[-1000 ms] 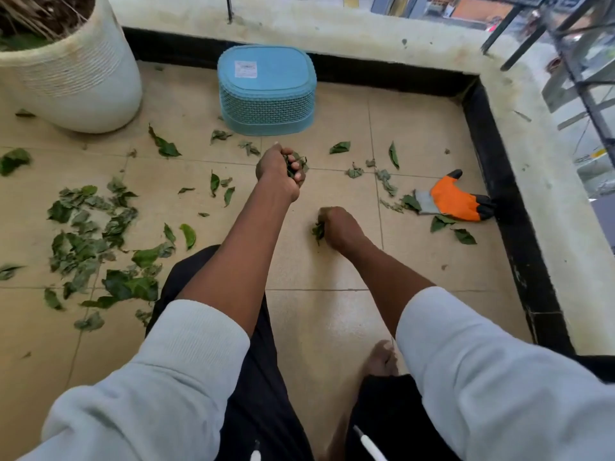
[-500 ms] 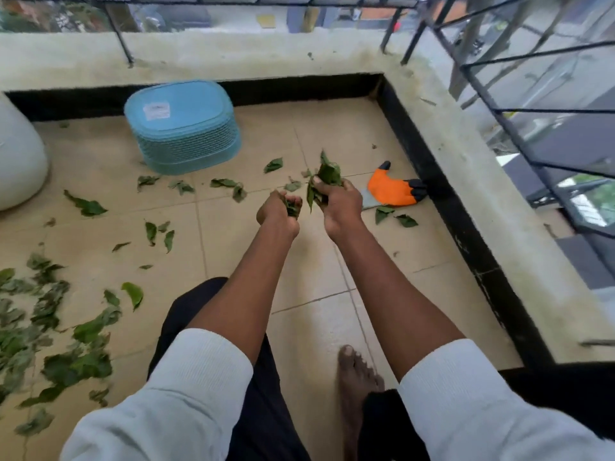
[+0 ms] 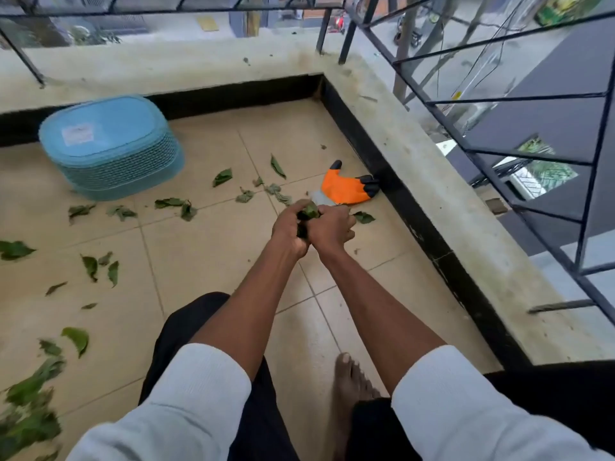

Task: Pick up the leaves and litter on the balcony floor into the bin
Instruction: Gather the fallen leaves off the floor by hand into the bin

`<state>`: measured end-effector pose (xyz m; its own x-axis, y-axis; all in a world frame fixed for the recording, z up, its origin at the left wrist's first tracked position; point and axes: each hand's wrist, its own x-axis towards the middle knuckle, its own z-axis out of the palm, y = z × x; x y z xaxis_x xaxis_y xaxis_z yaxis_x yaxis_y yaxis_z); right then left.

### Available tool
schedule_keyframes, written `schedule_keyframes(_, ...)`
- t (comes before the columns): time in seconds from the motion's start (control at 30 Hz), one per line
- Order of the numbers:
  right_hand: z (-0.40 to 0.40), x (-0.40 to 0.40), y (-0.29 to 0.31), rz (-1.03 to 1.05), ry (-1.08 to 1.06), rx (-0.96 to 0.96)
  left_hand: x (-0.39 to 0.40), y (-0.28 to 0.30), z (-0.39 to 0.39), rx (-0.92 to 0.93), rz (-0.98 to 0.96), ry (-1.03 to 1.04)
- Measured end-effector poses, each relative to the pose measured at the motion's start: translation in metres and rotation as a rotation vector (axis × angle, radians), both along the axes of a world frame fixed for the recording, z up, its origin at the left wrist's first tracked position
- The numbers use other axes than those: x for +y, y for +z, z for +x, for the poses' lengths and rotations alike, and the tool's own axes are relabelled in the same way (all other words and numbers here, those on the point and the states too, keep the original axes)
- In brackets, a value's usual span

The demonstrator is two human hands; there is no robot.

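Note:
My left hand (image 3: 289,231) and my right hand (image 3: 331,228) are pressed together above the tiled floor, both curled round one bunch of green leaves (image 3: 308,211) that pokes out between them. Loose green leaves lie scattered on the tiles: a few (image 3: 222,177) ahead of my hands, more (image 3: 100,266) to the left, and a thick patch (image 3: 30,414) at the lower left. The blue plastic bin (image 3: 109,146) stands upside down at the far left, against the wall.
An orange and black glove (image 3: 346,189) lies by the black skirting just beyond my hands. A concrete ledge (image 3: 442,194) with a metal railing bounds the balcony on the right and far side. My bare foot (image 3: 349,377) rests on the tiles below.
My hands have come together, and the leaves the right hand held up are now bunched between both. The view has swung further right; the white pot is out of sight.

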<state>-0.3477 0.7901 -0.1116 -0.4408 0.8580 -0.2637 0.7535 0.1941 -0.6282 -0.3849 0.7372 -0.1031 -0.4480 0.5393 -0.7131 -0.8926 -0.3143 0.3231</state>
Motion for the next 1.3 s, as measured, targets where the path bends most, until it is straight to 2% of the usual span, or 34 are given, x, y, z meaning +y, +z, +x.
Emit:
schedule_keyframes(0.1, -0.001, 0.006, -0.003, 0.08, 0.099, -0.197, 0.002, -0.008, -0.001, 0.028, -0.102, -0.115)
schedule_keyframes(0.13, 0.0, 0.011, -0.002, 0.039, 0.137, -0.198, 0.004, -0.01, -0.002, 0.017, -0.135, -0.115)
schedule_keyframes(0.17, 0.002, 0.018, -0.001, -0.076, 0.185, -0.134, 0.007, -0.011, -0.004, 0.003, -0.165, -0.092)
schedule_keyframes(0.27, 0.013, 0.053, 0.009, -0.603, 0.304, 0.07, 0.015, -0.013, -0.014, -0.021, -0.196, 0.019)
schedule_keyframes(0.3, 0.018, 0.068, 0.011, -0.674, 0.288, 0.106, 0.017, -0.014, -0.018, -0.028, -0.205, 0.061)
schedule_keyframes(0.37, 0.023, 0.099, -0.005, -0.572, 0.125, 0.132, 0.021, -0.013, -0.024, -0.074, -0.179, 0.154)
schedule_keyframes(0.43, 0.022, 0.125, -0.03, -0.286, -0.058, -0.01, 0.026, -0.01, -0.024, -0.092, -0.14, 0.198)
schedule_keyframes(0.5, 0.015, 0.136, -0.048, -0.288, -0.117, -0.099, 0.032, -0.006, -0.021, -0.084, -0.121, 0.196)
schedule_keyframes(0.63, -0.009, 0.127, -0.071, -0.187, 0.142, -0.196, 0.034, -0.006, -0.02, -0.065, -0.117, 0.183)
schedule_keyframes(0.77, 0.002, 0.095, -0.1, 0.237, 0.478, -0.366, 0.024, -0.01, -0.026, -0.049, -0.152, 0.187)
schedule_keyframes(0.87, 0.027, 0.071, -0.103, 0.436, 0.633, -0.291, 0.016, -0.012, -0.031, -0.043, -0.162, 0.202)
schedule_keyframes(0.93, 0.034, 0.073, -0.101, 0.452, 0.599, -0.213, 0.013, -0.01, -0.032, -0.039, -0.154, 0.209)
schedule_keyframes(1.07, 0.028, 0.086, -0.086, 0.272, 0.467, -0.161, 0.01, -0.003, -0.033, -0.038, -0.13, 0.234)
schedule_keyframes(1.2, 0.017, 0.09, -0.082, 0.139, 0.292, -0.282, -0.003, 0.004, -0.038, -0.02, -0.133, 0.266)
schedule_keyframes(1.3, 0.01, 0.087, -0.081, 0.181, 0.355, -0.303, -0.012, 0.006, -0.042, -0.018, -0.137, 0.292)
